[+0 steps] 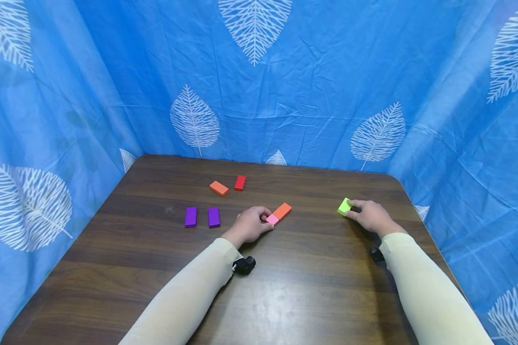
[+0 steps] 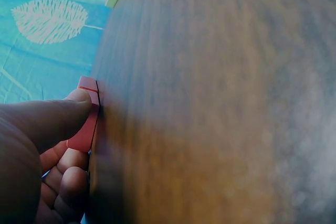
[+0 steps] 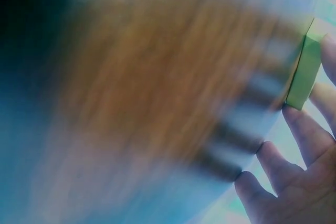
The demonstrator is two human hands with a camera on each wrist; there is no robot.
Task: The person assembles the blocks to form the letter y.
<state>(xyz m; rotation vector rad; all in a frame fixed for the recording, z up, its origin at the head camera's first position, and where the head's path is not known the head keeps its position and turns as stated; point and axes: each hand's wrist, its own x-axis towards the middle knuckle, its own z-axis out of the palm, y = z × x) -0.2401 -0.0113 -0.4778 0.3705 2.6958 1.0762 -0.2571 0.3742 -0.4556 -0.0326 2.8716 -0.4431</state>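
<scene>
My left hand (image 1: 251,224) pinches a pink block (image 1: 272,219) between thumb and fingers near the middle of the table. The pink block lies end to end with an orange block (image 1: 282,211), which points away to the upper right. In the left wrist view the thumb presses on the side of the pink block (image 2: 82,137). Over at the right, my right hand (image 1: 373,217) grips a yellow-green block (image 1: 344,206) by its near side. The right wrist view shows that green block (image 3: 304,72) between thumb and fingers, the other fingertips at the tabletop.
Two purple blocks, a left one (image 1: 191,217) and a right one (image 1: 214,217), lie left of my left hand. Farther back are another orange block (image 1: 218,188) and a red block (image 1: 240,183). Blue leaf-print cloth (image 1: 259,96) hangs around the brown table (image 1: 155,268).
</scene>
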